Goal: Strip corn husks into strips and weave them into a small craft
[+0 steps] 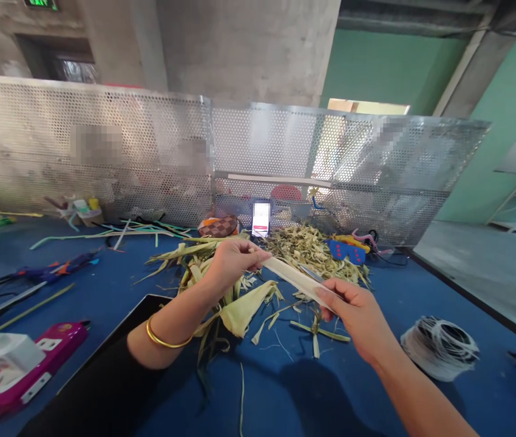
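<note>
A pale, flat strip of corn husk point(292, 275) is stretched between my hands above the table. My left hand point(235, 261), with a gold bangle at the wrist, pinches its far left end. The lower right end is gripped by my right hand point(353, 309), thumb on top. A thin metal blade point(311, 274), perhaps of scissors, sticks out beside the strip from my right fingers; its handle is hidden. Below my hands lies a wide loose husk point(244, 309). Behind them spreads a heap of shredded husk point(312, 249).
A phone point(261, 218) stands upright against the perforated metal screen point(267, 145). On the left are a glue gun point(60, 267) and a magenta power strip point(55, 346) with a white plug. A wire coil point(440, 349) sits at right, a patterned pouch point(218, 226) behind.
</note>
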A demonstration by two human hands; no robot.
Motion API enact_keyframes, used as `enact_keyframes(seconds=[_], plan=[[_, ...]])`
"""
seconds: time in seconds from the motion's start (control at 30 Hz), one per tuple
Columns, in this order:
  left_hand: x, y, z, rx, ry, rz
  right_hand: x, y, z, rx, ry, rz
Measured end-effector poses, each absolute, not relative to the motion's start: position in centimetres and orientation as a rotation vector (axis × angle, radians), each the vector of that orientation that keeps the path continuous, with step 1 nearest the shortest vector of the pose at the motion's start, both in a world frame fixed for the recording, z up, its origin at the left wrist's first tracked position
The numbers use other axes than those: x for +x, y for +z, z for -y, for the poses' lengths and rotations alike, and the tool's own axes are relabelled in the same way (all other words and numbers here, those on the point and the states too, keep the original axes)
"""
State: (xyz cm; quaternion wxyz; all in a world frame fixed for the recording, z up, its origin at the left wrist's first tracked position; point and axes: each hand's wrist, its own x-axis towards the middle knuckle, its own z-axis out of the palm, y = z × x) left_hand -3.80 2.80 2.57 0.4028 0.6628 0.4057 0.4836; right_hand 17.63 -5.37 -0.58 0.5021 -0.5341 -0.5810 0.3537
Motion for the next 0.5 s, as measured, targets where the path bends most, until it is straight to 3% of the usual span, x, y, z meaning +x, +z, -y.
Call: enact_keyframes(seconds=[0.33, 0.5], plan=[[-6.4, 3.8, -3.6, 2.476, 1.197, -1.322, 18.6, -0.9, 5.1, -1.295, 0.775, 1.339], [-8.1, 5.1, -4.2, 2.157, 1.525, -1.545, 19.7, -0.9, 4.8, -1.263, 0.757, 1.224]])
